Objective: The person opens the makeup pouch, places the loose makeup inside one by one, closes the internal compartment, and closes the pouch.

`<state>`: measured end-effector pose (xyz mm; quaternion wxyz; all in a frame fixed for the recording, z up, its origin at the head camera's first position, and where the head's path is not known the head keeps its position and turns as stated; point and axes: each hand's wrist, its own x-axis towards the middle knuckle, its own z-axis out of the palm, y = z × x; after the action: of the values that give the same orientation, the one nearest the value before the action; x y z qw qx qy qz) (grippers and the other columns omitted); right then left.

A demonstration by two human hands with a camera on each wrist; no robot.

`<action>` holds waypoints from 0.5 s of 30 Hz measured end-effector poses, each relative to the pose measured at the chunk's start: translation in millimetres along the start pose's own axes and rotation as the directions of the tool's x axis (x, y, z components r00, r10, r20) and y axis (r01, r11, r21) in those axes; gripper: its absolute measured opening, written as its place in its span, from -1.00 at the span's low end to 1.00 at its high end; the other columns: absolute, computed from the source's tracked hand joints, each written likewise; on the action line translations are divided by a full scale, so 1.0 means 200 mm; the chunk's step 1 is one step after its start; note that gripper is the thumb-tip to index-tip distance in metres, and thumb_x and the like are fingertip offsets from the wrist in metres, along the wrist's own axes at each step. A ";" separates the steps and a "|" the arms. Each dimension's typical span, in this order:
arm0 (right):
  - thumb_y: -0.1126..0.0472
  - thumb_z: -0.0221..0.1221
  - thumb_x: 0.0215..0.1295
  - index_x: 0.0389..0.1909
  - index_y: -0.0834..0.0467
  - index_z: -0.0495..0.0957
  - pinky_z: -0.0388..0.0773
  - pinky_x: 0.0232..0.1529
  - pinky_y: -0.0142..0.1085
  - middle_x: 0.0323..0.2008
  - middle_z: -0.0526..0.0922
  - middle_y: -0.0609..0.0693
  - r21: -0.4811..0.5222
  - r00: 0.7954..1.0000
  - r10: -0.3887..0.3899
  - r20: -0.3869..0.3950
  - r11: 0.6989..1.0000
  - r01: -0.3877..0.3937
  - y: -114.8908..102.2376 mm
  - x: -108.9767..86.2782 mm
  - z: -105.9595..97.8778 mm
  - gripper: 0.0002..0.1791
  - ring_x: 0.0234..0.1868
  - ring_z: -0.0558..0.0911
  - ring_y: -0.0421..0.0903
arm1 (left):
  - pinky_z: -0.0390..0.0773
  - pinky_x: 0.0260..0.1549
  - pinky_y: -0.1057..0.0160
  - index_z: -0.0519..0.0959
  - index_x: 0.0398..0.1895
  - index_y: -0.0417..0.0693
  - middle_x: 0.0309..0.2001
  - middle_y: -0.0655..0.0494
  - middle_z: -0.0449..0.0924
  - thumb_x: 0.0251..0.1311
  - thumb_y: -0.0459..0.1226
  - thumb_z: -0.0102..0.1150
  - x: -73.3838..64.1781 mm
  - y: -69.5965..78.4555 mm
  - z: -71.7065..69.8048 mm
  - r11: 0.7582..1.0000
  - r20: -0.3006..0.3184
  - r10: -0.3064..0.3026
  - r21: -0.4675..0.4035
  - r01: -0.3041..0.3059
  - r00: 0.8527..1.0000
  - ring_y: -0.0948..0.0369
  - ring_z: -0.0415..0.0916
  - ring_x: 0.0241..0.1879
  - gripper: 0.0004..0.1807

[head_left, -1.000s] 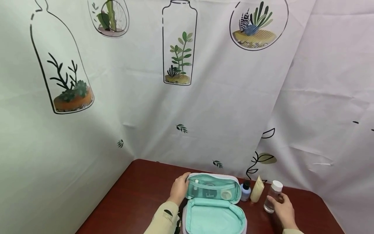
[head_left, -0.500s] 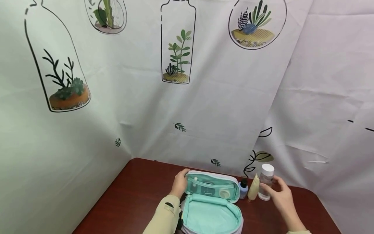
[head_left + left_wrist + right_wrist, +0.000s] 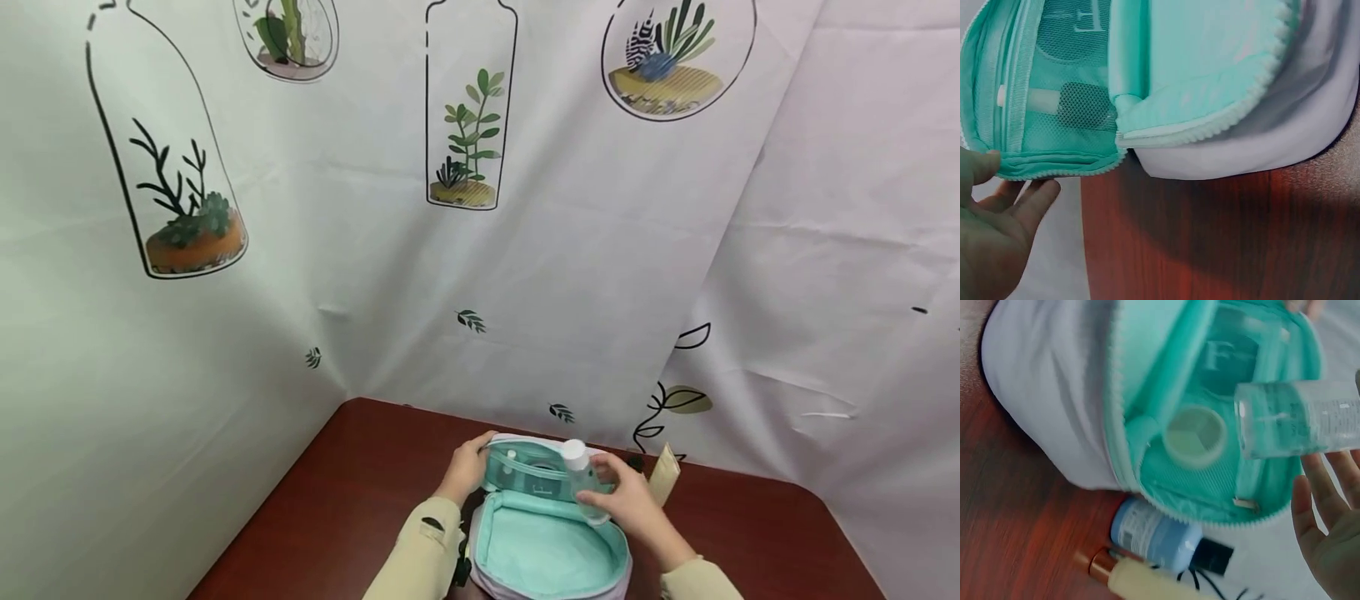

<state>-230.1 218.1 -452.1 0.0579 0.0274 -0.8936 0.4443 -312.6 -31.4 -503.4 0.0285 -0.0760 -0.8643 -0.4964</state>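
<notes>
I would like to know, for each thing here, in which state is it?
Bag: unzipped, open.
Mesh pocket: holding items.
Clear bottle: capped, slightly tilted.
Blue bottle: capped, standing.
Cream tube: closed, standing cap-down.
Left hand: grips the bag's edge.
Right hand: grips the clear bottle.

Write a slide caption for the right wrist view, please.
The right grip holds a clear bottle at the open case, with a blue bottle and a tube alongside.

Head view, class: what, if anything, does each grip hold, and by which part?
The right grip holds the clear bottle by its body, below the cap; the left grip pinches the bag lid by its upper-left corner.
</notes>
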 end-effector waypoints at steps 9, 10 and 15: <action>0.10 0.46 -0.16 -0.18 0.05 0.54 0.50 -0.30 -0.14 -0.27 0.58 -0.10 -0.267 0.936 -0.110 0.334 0.942 0.206 -0.01 0.08 0.18 -0.54 -0.24 0.56 -0.05 | 0.36 -0.51 0.22 0.50 0.17 0.06 0.06 -0.08 0.51 0.30 -0.38 0.00 -0.02 0.04 -0.03 0.991 -0.024 -0.050 0.122 0.053 0.998 0.15 0.47 -0.27 -0.61; 0.11 0.46 -0.16 -0.19 0.05 0.55 0.49 -0.31 -0.14 -0.27 0.58 -0.09 -0.281 0.928 -0.113 0.354 0.934 0.221 -0.02 0.08 0.20 -0.55 -0.24 0.56 -0.05 | 0.36 -0.52 0.22 0.50 0.16 0.07 0.05 -0.08 0.52 0.30 -0.37 0.00 -0.02 0.04 -0.03 0.990 -0.027 -0.050 0.134 0.053 0.998 0.16 0.46 -0.31 -0.61; 0.15 0.48 -0.23 -0.27 0.03 0.59 0.48 -0.38 -0.15 -0.34 0.60 -0.11 -0.367 0.910 -0.131 0.394 0.885 0.286 -0.03 0.10 0.25 -0.59 -0.31 0.56 -0.09 | 0.38 -0.50 0.21 0.51 0.16 0.09 0.04 -0.06 0.53 0.29 -0.36 0.01 -0.03 0.05 -0.03 0.987 -0.037 -0.044 0.150 0.049 0.998 0.15 0.48 -0.28 -0.61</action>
<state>-253.3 173.9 -474.9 -0.0529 0.1924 -0.9545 0.2216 -305.0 -32.3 -493.7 0.0370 -0.0452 -0.9004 -0.4312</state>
